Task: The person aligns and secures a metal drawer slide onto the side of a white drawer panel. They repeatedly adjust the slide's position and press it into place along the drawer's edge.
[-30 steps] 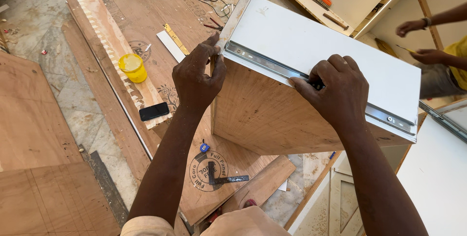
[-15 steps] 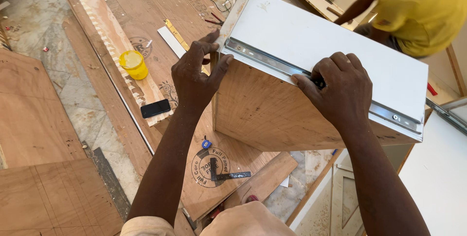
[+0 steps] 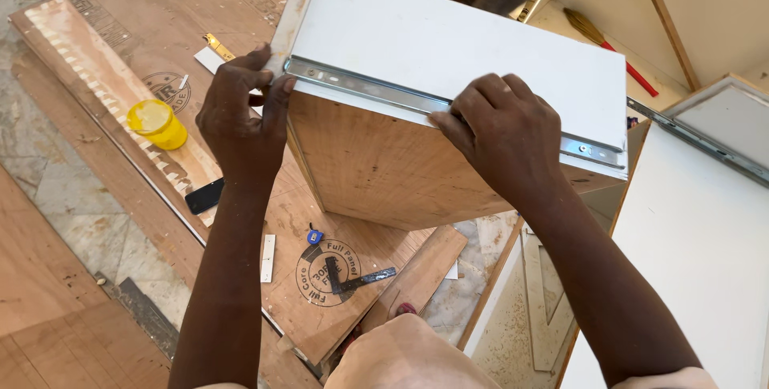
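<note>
Right now your left hand (image 3: 236, 120) grips the near corner of the white drawer box (image 3: 456, 52) while your right hand (image 3: 501, 137) presses flat, fingers spread, on its metal slide rail (image 3: 376, 91)

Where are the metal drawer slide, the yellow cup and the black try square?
metal drawer slide (image 3: 376, 91), head view, bare middle of the rail between the hands
yellow cup (image 3: 157, 122), head view, its top
black try square (image 3: 352, 277), head view, near its corner
</note>
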